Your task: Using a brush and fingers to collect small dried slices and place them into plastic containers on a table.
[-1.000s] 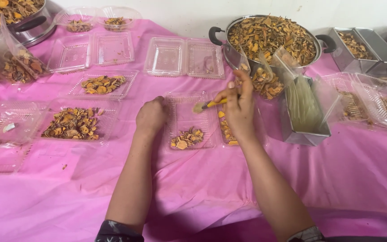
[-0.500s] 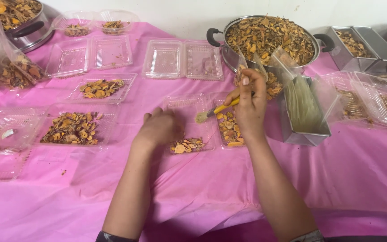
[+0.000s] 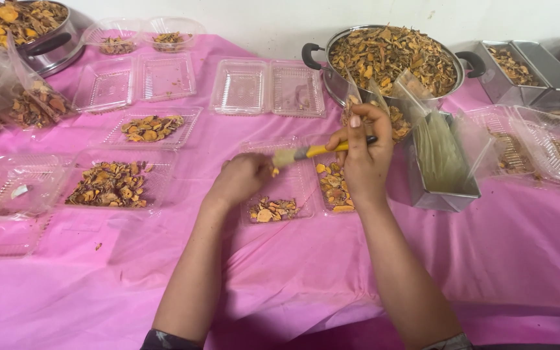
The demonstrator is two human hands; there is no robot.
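Gripping a yellow-handled brush (image 3: pixel 312 152), right hand (image 3: pixel 364 159) closed around it above the open clear tray (image 3: pixel 293 188) of dried slices; left hand (image 3: pixel 244 178) curled shut beside the bristles, contents unclear.

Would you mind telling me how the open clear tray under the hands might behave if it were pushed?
The clear tray looks thin-walled, so it would probably flex and slide easily on the pink cloth. It holds only a few dried pieces, so it is likely light and may tip at its hinged half.
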